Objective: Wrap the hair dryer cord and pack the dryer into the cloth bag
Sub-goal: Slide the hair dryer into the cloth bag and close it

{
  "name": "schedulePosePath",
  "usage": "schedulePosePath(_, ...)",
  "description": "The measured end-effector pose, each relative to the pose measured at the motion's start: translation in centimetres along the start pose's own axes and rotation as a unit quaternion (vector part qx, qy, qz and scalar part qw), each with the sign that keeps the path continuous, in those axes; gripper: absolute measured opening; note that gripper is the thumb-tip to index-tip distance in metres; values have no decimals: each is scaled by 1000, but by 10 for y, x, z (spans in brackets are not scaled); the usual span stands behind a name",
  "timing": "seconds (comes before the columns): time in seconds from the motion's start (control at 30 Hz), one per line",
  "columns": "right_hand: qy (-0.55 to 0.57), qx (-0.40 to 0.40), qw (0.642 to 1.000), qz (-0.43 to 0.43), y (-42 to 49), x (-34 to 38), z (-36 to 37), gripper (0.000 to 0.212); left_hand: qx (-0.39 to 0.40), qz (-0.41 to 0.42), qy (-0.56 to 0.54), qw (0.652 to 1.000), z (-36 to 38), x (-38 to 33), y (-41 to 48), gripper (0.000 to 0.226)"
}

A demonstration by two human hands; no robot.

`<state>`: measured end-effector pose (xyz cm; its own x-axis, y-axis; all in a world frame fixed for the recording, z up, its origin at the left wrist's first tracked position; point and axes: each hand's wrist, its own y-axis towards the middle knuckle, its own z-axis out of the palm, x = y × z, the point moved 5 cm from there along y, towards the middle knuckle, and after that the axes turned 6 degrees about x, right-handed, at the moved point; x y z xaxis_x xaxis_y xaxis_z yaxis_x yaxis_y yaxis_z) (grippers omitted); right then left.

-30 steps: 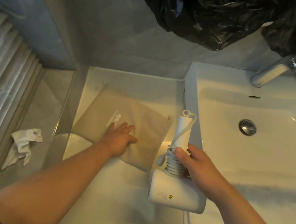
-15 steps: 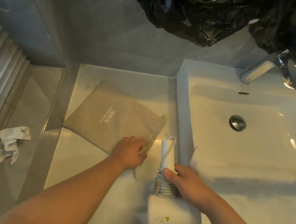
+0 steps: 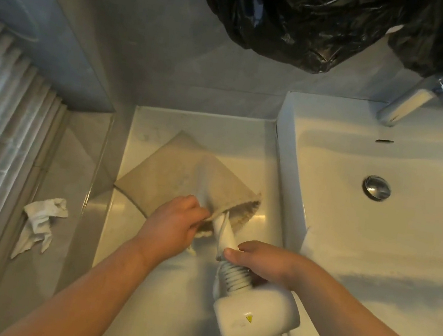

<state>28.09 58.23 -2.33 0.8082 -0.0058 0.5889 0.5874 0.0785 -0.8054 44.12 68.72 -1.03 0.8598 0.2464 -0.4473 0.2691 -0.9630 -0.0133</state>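
A beige cloth bag lies on the white counter left of the sink. My left hand pinches the upper edge of the bag's mouth and lifts it open. A white hair dryer has its cord coiled round the handle. My right hand grips that handle over the coil. The handle's tip points into the bag's mouth and is partly hidden by the cloth. The dryer's body stays outside, near the counter's front edge.
A white sink basin with a chrome drain and faucet fills the right side. A black plastic bag hangs above. A crumpled white tissue lies on the floor at left, beside a ribbed curtain. A white towel lies under the dryer.
My left hand has taken the bag's edge and raised it open. My right hand has pushed the dryer's handle tip into the mouth of the bag.
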Motion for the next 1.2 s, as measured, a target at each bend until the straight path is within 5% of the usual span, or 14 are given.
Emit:
schedulePosePath(0.1,26,-12,1000,-2,23,12,-2,54,-5,40,32,999,-4,-1,-15,28)
schedulePosePath(0.17,107,-23,994,0,36,15,-6,49,1,34,32,999,2,4,-24,26)
schedulePosePath(0.3,204,-45,978,-4,60,14,-11,31,-56,-183,-127,973,23,20,-58,37)
schedulePosePath(0.37,220,-53,974,0,67,15,-8,36,-99,-346,-276,891,39,12,-83,56)
schedulePosePath(0.4,227,-58,972,-1,70,15,-7,37,-87,-410,-385,823,51,4,-92,61)
schedulePosePath(0.47,240,-59,969,-5,74,16,-4,40,-22,-469,-613,636,76,-21,-97,60)
schedulePosePath(0.5,241,-59,969,-6,76,16,-2,43,-4,-473,-672,570,82,-30,-96,58)
schedulePosePath(0.53,246,-57,968,-7,77,17,-1,45,0,-471,-698,540,85,-31,-93,62)
schedulePosePath(0.67,238,-57,970,-12,77,19,0,39,-43,-457,-723,516,88,-24,-82,71)
schedulePosePath(0.77,21,-105,994,-14,57,27,-16,39,-56,-455,-729,508,90,-19,-82,69)
schedulePosePath(0.9,-274,-380,882,-58,29,37,-54,33,-72,-455,-735,497,96,-13,-84,69)
schedulePosePath(1.0,-310,-314,896,-54,51,29,-55,57,-82,-457,-739,488,98,-13,-83,69)
schedulePosePath(1.2,-277,-288,914,-68,70,12,-51,22,-116,-469,-753,446,102,-8,-79,40)
